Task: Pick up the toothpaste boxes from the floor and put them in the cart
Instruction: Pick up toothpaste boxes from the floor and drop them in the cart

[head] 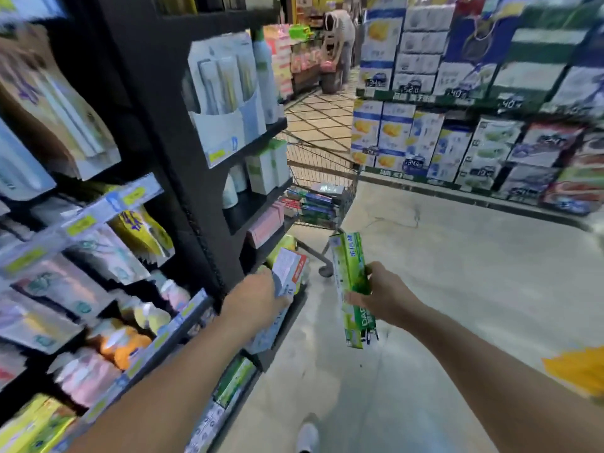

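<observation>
My right hand [382, 294] grips a long green toothpaste box [348, 266] held upright above the floor. My left hand [258, 297] grips a pale blue and white toothpaste box [289, 273] with a red corner, close to the end of the shelf unit. The wire shopping cart [327, 158] stands ahead, beyond both hands, with several stacked toothpaste boxes [315, 204] lying in it. Both boxes are short of the cart. The view is blurred by motion.
A black shelf unit [183, 125] full of toothbrushes and toothpaste runs along the left. Stacked tissue packs [457, 148] line the right on a low platform. Pale grey floor [441, 256] lies between. A person [341, 31] bends over far down the aisle. My white shoe [307, 436] shows below.
</observation>
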### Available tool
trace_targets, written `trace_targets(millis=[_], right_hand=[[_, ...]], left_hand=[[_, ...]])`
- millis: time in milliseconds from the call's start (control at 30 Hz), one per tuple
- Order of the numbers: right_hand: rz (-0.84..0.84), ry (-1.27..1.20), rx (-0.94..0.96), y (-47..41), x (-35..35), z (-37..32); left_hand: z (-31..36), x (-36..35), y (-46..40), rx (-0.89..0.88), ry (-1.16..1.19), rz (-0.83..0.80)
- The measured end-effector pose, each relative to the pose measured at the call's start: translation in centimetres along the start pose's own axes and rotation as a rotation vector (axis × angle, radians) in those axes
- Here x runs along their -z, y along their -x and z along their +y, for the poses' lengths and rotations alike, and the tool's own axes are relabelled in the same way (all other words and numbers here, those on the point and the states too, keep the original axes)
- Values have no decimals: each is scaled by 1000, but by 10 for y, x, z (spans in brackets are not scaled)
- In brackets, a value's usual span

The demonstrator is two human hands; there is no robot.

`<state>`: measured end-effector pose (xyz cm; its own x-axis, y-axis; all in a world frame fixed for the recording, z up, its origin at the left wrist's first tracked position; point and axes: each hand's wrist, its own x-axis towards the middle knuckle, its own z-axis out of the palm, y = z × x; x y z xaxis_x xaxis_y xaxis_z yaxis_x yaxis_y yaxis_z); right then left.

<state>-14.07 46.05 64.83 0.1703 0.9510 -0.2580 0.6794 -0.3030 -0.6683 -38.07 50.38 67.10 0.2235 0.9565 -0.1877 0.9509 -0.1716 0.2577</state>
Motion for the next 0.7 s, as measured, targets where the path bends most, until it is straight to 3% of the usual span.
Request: trace_targets(millis=[367,700], right_hand=[[125,-20,-197,-161,75,-1],[171,-81,-270,-299,155,65]], left_hand=[[46,13,-223,-164,64,-94],[144,-4,-397,-244,44,-177]])
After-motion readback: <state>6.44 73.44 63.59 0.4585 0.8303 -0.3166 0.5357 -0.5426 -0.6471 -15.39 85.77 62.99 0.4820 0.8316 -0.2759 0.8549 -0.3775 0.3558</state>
